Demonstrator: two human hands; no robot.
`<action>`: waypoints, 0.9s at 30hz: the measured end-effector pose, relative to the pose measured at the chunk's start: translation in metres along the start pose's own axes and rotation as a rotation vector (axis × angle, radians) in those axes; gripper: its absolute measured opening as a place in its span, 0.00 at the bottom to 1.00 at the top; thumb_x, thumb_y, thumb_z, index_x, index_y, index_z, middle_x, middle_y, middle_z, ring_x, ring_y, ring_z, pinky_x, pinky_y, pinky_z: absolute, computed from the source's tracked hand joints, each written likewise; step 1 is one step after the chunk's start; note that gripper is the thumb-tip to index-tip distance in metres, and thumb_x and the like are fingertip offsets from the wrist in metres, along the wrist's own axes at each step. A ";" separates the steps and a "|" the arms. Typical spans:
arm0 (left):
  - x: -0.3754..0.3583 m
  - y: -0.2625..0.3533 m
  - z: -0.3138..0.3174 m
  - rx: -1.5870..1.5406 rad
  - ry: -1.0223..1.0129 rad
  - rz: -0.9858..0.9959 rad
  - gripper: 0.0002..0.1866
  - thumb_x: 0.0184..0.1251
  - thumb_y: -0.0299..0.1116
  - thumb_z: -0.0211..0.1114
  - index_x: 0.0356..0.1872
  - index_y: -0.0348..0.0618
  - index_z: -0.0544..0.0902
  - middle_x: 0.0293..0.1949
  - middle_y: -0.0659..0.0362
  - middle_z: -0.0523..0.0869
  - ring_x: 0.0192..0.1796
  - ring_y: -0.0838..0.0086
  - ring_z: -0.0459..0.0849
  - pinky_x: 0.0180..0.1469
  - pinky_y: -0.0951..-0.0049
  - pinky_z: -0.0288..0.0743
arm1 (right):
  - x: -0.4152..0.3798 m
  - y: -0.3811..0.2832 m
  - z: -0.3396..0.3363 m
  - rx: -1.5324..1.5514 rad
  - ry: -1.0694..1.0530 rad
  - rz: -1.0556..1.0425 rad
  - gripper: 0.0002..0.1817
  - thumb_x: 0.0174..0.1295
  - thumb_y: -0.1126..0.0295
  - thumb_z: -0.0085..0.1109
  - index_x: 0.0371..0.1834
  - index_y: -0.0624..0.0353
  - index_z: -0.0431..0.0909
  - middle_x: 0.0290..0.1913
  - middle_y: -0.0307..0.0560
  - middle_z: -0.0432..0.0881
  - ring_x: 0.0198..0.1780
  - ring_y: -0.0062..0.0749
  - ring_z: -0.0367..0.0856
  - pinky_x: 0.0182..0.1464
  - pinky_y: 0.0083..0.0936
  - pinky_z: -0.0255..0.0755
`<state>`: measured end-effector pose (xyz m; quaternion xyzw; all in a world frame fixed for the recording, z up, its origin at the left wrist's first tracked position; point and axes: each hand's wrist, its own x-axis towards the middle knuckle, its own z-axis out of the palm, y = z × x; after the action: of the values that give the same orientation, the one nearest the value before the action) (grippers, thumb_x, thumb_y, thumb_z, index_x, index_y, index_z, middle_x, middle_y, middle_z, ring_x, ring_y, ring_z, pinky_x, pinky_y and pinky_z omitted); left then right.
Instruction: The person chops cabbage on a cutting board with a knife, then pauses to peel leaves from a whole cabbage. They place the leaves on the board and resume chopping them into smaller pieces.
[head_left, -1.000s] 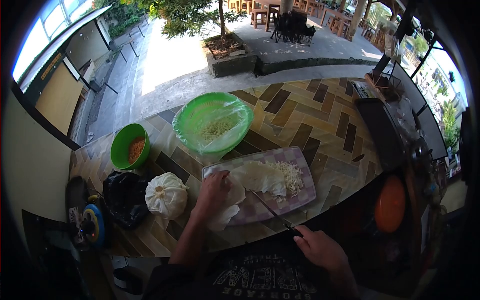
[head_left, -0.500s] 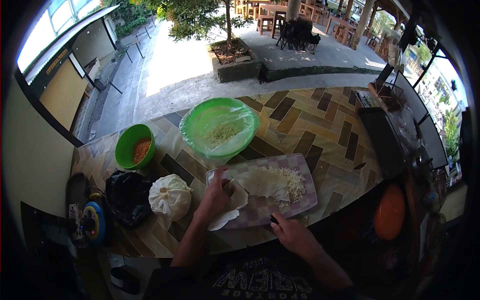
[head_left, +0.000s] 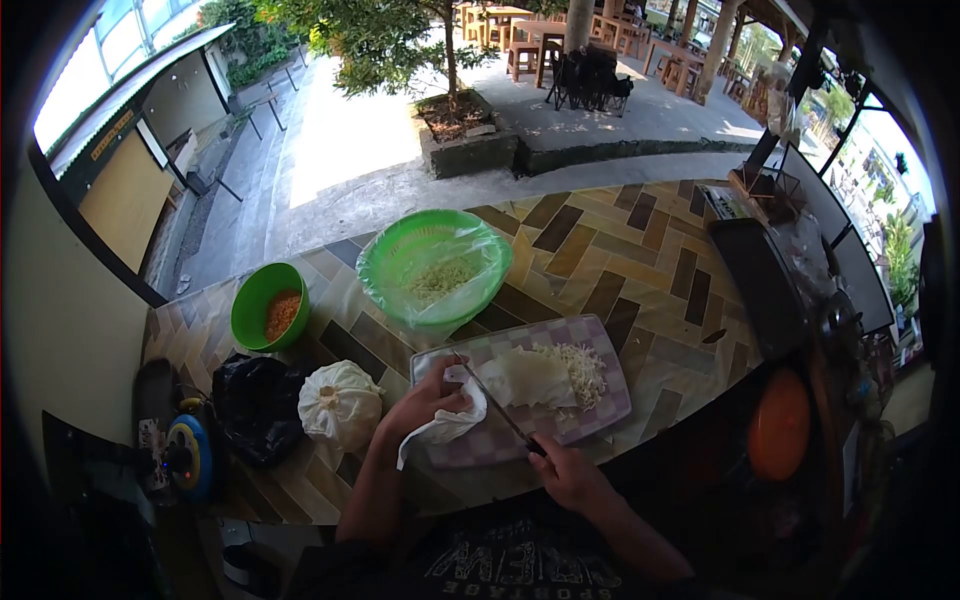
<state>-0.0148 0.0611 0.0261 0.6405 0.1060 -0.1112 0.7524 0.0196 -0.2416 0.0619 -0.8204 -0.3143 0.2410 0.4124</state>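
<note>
A checked purple-and-white cutting board lies on the patterned counter and carries a pale cabbage piece beside a heap of shredded cabbage. My left hand grips loose cabbage leaves at the board's left end. My right hand holds a knife by its handle at the board's near edge. The blade slants up-left across the board, between the held leaves and the cabbage piece.
A green colander lined with plastic holds shreds behind the board. To the left stand a green bowl of orange bits, a whole cabbage and a black bag. An orange lid lies at the right.
My right hand came forward from near my body to the board's near edge, and the knife now lies across the board. My left hand closed on the loose leaves and drew them slightly left.
</note>
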 end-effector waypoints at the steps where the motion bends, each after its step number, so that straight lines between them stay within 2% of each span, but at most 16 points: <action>1: -0.001 0.002 0.002 -0.029 -0.015 0.006 0.38 0.73 0.28 0.70 0.77 0.42 0.57 0.52 0.50 0.87 0.53 0.71 0.85 0.57 0.68 0.79 | 0.000 -0.002 -0.001 0.003 -0.007 0.001 0.21 0.78 0.63 0.56 0.67 0.61 0.73 0.40 0.68 0.85 0.46 0.66 0.86 0.46 0.46 0.78; 7: -0.001 0.004 0.000 -0.086 0.027 -0.013 0.38 0.74 0.29 0.70 0.77 0.43 0.57 0.50 0.52 0.87 0.51 0.72 0.85 0.55 0.69 0.79 | -0.004 0.000 -0.001 0.042 -0.016 0.019 0.20 0.77 0.64 0.57 0.67 0.60 0.73 0.42 0.65 0.86 0.45 0.61 0.88 0.45 0.42 0.78; 13: 0.001 0.004 0.006 -0.092 -0.101 0.036 0.40 0.74 0.29 0.70 0.79 0.43 0.55 0.51 0.54 0.86 0.49 0.76 0.83 0.51 0.73 0.77 | 0.001 0.001 0.003 0.048 0.022 -0.030 0.20 0.76 0.66 0.58 0.67 0.59 0.73 0.45 0.64 0.87 0.46 0.61 0.88 0.46 0.41 0.79; 20: -0.007 0.019 0.011 -0.176 -0.077 0.012 0.42 0.74 0.28 0.70 0.80 0.43 0.52 0.52 0.54 0.86 0.47 0.78 0.82 0.52 0.73 0.76 | -0.009 0.027 0.010 0.032 0.046 -0.059 0.19 0.76 0.66 0.58 0.67 0.58 0.73 0.47 0.62 0.87 0.46 0.57 0.89 0.47 0.41 0.80; 23: -0.003 0.010 0.009 -0.125 -0.140 -0.006 0.43 0.74 0.28 0.70 0.81 0.44 0.51 0.53 0.52 0.87 0.48 0.77 0.83 0.53 0.73 0.76 | -0.010 0.022 0.009 0.039 0.025 -0.029 0.21 0.78 0.59 0.54 0.69 0.55 0.72 0.46 0.64 0.86 0.50 0.64 0.86 0.49 0.49 0.79; 27: -0.002 0.011 0.018 -0.170 -0.173 -0.021 0.46 0.73 0.27 0.71 0.82 0.46 0.49 0.54 0.50 0.87 0.50 0.76 0.84 0.55 0.73 0.77 | -0.002 0.020 0.010 0.066 0.043 -0.043 0.22 0.78 0.59 0.55 0.70 0.55 0.72 0.46 0.63 0.86 0.49 0.64 0.86 0.48 0.49 0.79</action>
<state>-0.0130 0.0448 0.0399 0.5613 0.0564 -0.1643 0.8092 0.0178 -0.2475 0.0399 -0.8043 -0.3148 0.2245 0.4511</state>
